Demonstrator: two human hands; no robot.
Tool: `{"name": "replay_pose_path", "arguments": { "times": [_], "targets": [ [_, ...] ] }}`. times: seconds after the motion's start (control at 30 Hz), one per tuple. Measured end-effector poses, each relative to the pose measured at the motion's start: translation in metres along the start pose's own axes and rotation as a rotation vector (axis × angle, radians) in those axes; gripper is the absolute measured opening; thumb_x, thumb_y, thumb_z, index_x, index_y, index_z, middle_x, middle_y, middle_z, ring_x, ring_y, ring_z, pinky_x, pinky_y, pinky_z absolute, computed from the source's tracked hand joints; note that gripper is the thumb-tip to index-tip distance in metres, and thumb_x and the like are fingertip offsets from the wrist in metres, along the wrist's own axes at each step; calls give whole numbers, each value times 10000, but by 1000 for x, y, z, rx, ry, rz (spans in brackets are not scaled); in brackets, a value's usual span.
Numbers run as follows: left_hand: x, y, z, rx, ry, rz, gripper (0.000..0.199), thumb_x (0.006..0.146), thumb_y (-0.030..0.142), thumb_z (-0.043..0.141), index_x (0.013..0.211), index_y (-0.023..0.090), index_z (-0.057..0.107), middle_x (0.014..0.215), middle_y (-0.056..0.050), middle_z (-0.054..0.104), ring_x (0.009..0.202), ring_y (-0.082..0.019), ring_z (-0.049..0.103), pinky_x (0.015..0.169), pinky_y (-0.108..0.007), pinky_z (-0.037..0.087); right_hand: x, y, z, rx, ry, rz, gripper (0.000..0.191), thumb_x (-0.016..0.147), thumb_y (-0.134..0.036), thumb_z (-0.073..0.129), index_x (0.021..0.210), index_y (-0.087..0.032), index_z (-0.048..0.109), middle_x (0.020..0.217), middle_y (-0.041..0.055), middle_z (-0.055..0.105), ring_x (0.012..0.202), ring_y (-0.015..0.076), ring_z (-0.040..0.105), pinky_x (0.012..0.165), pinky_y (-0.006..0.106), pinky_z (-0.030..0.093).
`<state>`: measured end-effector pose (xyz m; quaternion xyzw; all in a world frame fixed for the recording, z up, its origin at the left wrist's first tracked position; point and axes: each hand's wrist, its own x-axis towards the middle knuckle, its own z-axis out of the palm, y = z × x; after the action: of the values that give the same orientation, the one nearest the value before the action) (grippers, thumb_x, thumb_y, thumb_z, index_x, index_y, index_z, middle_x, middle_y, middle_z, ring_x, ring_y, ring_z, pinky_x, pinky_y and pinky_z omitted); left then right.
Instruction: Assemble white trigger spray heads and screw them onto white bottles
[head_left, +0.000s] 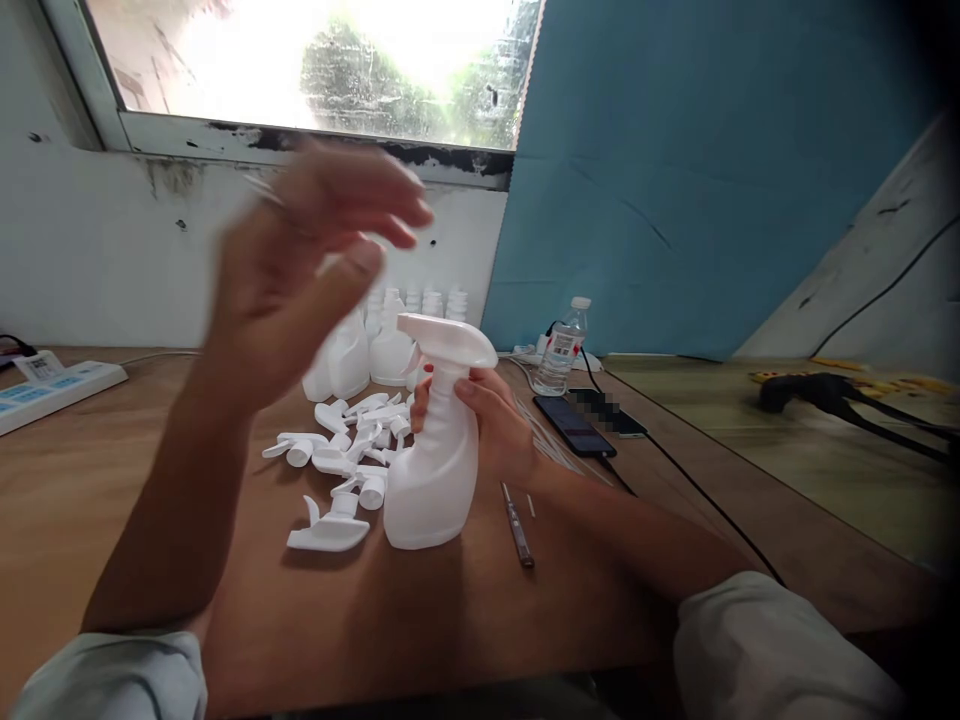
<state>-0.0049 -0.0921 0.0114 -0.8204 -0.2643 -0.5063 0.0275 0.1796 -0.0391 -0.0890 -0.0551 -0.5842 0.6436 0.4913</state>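
Observation:
My right hand [501, 420] is wrapped round the neck of a white spray bottle [431, 490], which stands upright on the table with its trigger head [450, 342] on top. The nozzle end points left. Raised above and left of the bottle is my left hand [315, 230], slightly blurred, its fingers curved and apart from the thumb with nothing between them. Left of the bottle lies a loose pile of white trigger sprayer heads [360, 440]. One sprayer head [330, 530] rests on its own nearer to me.
Several white bottles [349, 360] stand by the wall. To the right are thin white tubes [555, 450], a dark pen-like tool [517, 530], a phone [576, 426], another dark device [604, 412] and a water bottle [562, 350]. A power strip [60, 392] lies far left; black cables [712, 500] cross the right side.

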Motion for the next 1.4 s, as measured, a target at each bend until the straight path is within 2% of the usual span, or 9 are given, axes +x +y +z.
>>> {"name": "replay_pose_path", "arguments": {
  "times": [0.17, 0.3, 0.43, 0.6, 0.8, 1.07, 1.17, 1.3, 1.4],
  "targets": [
    [10, -12, 15, -19, -199, -215, 238, 893, 305, 575, 1072, 209, 700, 971, -21, 726, 879, -144, 666, 748, -243, 534, -1, -1, 2, -76, -7, -22, 262, 841, -360, 648, 969, -143, 575, 802, 34, 601, 648, 123, 592, 604, 269, 514],
    [6, -7, 13, 63, -163, -211, 215, 830, 328, 645, 978, 217, 754, 877, -28, 736, 739, -141, 655, 626, -239, 505, -1, -5, 7, -141, -45, -17, 290, 807, -357, 700, 963, -164, 551, 783, 29, 611, 665, 143, 611, 604, 276, 512],
    [5, -2, 10, 108, -172, -179, 204, 826, 326, 650, 957, 219, 764, 803, -25, 721, 660, -125, 614, 580, -242, 471, -1, -7, 6, -51, -100, 25, 317, 845, -432, 636, 987, -155, 572, 836, 57, 634, 716, 166, 635, 636, 300, 530],
    [6, -4, 11, 110, -178, -171, 197, 833, 317, 641, 950, 214, 761, 802, -29, 714, 655, -118, 595, 572, -240, 456, 1, -10, 8, -113, -75, 47, 248, 800, -330, 708, 895, -149, 566, 758, 28, 611, 652, 138, 611, 605, 265, 509],
    [5, -2, 10, 98, -185, -184, 192, 829, 310, 644, 932, 199, 761, 780, -31, 711, 633, -111, 588, 555, -231, 451, 1, -5, 3, -35, -141, 29, 281, 847, -404, 642, 954, -156, 566, 824, 49, 616, 689, 145, 609, 622, 281, 522],
    [7, -4, 14, 93, -168, -200, 196, 825, 323, 646, 916, 189, 757, 826, -33, 723, 684, -118, 617, 603, -231, 485, 6, -4, 4, -79, -108, 23, 263, 826, -373, 681, 903, -157, 552, 775, 20, 597, 661, 131, 608, 606, 263, 520],
    [7, -5, 11, 21, -196, -233, 197, 820, 331, 658, 910, 185, 754, 818, -33, 720, 692, -124, 626, 607, -229, 497, 13, -12, -4, -38, -227, 140, 308, 792, -383, 705, 921, -139, 567, 781, 38, 608, 681, 139, 606, 615, 259, 517],
    [7, -2, 8, -35, -225, -256, 191, 821, 351, 669, 902, 202, 756, 744, -20, 700, 616, -113, 602, 549, -226, 478, 28, -20, -20, -64, -514, 395, 389, 728, -384, 742, 958, -122, 570, 800, 52, 616, 713, 150, 596, 601, 248, 491],
    [6, 0, 8, -49, -228, -263, 183, 820, 351, 676, 917, 219, 757, 748, -18, 694, 582, -103, 581, 523, -227, 462, 35, -19, -23, -132, -638, 414, 349, 705, -308, 756, 943, -130, 572, 811, 29, 593, 724, 126, 560, 640, 243, 460]
  ]
}}
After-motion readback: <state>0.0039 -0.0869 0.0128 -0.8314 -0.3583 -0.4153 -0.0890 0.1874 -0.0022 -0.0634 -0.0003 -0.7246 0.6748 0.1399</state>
